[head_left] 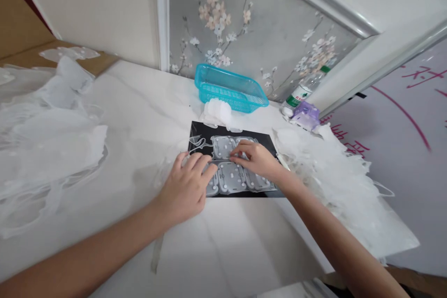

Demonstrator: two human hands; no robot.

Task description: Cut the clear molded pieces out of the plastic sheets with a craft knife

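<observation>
A sheet of translucent moulded pieces (231,176), with rounded squares and small white dots, lies on a black mat (267,138). My left hand (186,184) rests palm down at the mat's left side, fingers apart, its fingertips over the leftmost pieces. Over the middle of the sheet, my right hand (254,158) has its thumb and fingers pinched together near the seam between the pieces. Whatever is between those fingertips is too small to make out. Thin clear strips (198,143) lie at the mat's upper left corner.
A stack of white pieces (217,111) stands behind the mat, before a blue plastic basket (230,86). Heaps of translucent sheets (45,144) cover the table's left; another white heap (342,186) lies right. A water bottle (302,93) and a purple item (306,114) stand near the wall.
</observation>
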